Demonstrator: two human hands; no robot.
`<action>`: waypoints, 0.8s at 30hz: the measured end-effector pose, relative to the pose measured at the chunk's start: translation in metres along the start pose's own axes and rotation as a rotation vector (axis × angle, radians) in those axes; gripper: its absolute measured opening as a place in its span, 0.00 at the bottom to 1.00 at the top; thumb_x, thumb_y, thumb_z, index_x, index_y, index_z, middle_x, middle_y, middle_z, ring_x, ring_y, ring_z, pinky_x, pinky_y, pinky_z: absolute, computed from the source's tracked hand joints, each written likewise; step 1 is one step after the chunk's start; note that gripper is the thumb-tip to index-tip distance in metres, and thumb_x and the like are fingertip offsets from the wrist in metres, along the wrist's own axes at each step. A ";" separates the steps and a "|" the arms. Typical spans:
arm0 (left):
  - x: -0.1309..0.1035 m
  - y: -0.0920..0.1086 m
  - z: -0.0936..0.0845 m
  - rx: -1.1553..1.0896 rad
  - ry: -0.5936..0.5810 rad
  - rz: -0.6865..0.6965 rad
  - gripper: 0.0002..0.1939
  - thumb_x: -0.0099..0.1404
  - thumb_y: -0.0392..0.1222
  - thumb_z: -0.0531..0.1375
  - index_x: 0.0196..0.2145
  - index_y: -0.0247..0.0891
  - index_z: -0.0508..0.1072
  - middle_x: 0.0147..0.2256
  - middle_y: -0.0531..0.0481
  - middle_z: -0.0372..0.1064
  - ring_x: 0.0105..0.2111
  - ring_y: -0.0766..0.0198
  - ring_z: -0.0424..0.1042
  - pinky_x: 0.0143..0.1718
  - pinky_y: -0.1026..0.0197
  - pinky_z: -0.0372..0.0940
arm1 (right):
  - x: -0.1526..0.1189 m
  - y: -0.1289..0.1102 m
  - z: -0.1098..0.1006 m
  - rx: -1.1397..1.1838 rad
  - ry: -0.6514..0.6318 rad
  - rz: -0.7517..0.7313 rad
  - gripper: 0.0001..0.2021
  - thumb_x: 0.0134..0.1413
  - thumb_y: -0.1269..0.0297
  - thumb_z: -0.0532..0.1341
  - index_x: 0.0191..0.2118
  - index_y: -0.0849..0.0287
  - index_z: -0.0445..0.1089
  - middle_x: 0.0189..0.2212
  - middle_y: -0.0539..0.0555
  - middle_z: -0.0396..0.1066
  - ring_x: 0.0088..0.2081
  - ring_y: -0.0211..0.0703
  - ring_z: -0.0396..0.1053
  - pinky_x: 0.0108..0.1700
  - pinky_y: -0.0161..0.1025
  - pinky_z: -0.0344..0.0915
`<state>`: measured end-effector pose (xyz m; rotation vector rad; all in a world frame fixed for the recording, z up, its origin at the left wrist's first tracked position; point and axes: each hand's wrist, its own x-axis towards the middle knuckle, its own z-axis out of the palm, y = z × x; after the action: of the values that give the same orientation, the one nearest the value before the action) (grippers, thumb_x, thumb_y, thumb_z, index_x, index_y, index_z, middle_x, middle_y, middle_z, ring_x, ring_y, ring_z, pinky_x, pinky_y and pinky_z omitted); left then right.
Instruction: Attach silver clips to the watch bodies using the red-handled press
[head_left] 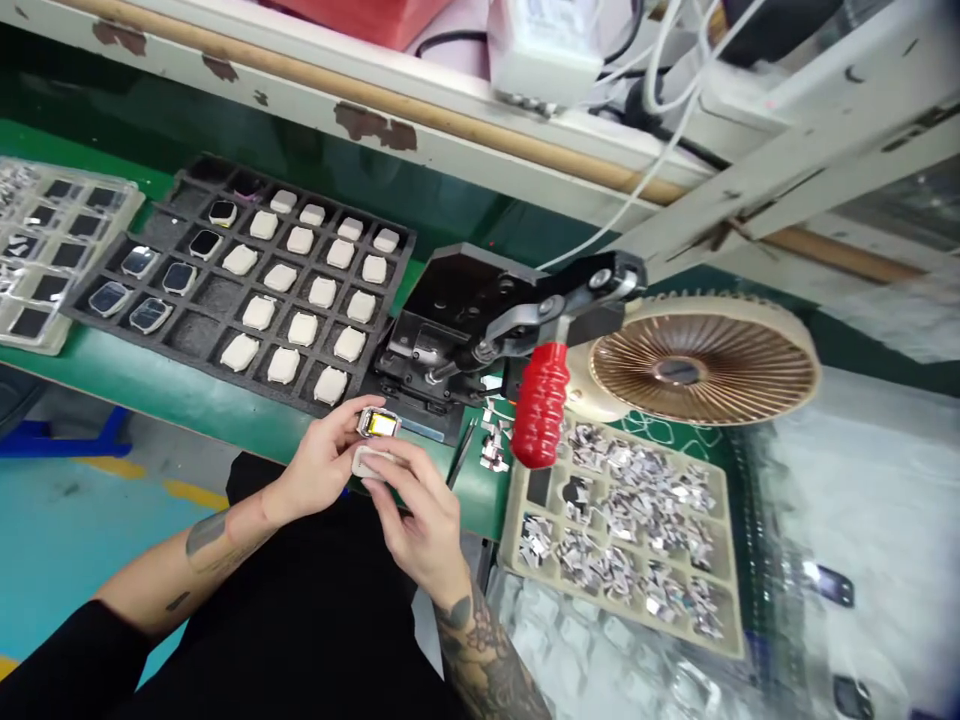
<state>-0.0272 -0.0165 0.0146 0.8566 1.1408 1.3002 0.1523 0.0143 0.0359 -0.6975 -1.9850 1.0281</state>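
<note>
My left hand [322, 460] is closed on an opened smartwatch case [379, 423], whose inside shows a yellow part within a metallic rim. Just below it, a white watch cover [366, 463] is pinched in the fingers of my right hand [420, 500]. The two pieces are close together, and whether a cable joins them is hidden by the fingers. Both hands are at the front edge of the green bench, before a black foam tray [191, 335]. That tray bears rows of white-backed watch pieces and several watches with dark screens.
Right of the tray stands a black toggle press [450, 310] with a red handle [540, 405]. Tweezers [461, 452] lie near its base. A beige compartment tray [622, 620] holds small silvery parts. A fan [705, 360] stands behind it. Another parts tray [45, 340] is far left.
</note>
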 end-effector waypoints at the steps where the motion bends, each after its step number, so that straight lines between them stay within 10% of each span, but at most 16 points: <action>1: 0.001 0.000 0.001 -0.006 -0.003 -0.003 0.26 0.75 0.42 0.67 0.67 0.37 0.71 0.52 0.38 0.83 0.52 0.53 0.84 0.53 0.57 0.77 | -0.001 0.002 0.000 -0.028 0.039 -0.009 0.24 0.68 0.79 0.65 0.64 0.50 0.75 0.59 0.59 0.78 0.59 0.48 0.79 0.61 0.49 0.80; 6: 0.001 -0.001 0.008 -0.036 -0.048 -0.047 0.25 0.75 0.40 0.67 0.67 0.38 0.72 0.53 0.39 0.83 0.48 0.55 0.85 0.52 0.56 0.79 | 0.006 0.012 -0.008 -0.150 0.253 0.003 0.20 0.65 0.75 0.69 0.59 0.50 0.78 0.55 0.58 0.82 0.56 0.54 0.81 0.60 0.59 0.80; 15: -0.003 0.000 0.011 -0.117 -0.099 -0.003 0.23 0.77 0.44 0.67 0.66 0.38 0.75 0.51 0.39 0.83 0.46 0.55 0.85 0.51 0.56 0.81 | 0.004 0.026 -0.005 -0.176 0.267 0.027 0.16 0.66 0.70 0.69 0.56 0.48 0.81 0.60 0.58 0.79 0.60 0.56 0.77 0.62 0.62 0.77; 24: -0.001 -0.004 0.009 0.026 -0.145 0.100 0.18 0.80 0.45 0.62 0.63 0.38 0.78 0.59 0.38 0.80 0.43 0.57 0.86 0.48 0.55 0.83 | 0.001 0.026 0.004 0.145 0.351 0.254 0.06 0.71 0.60 0.66 0.47 0.54 0.80 0.46 0.58 0.80 0.50 0.49 0.79 0.54 0.49 0.79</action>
<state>-0.0175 -0.0168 0.0128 1.0215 1.0132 1.2841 0.1511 0.0266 0.0125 -0.9934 -1.5325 1.0998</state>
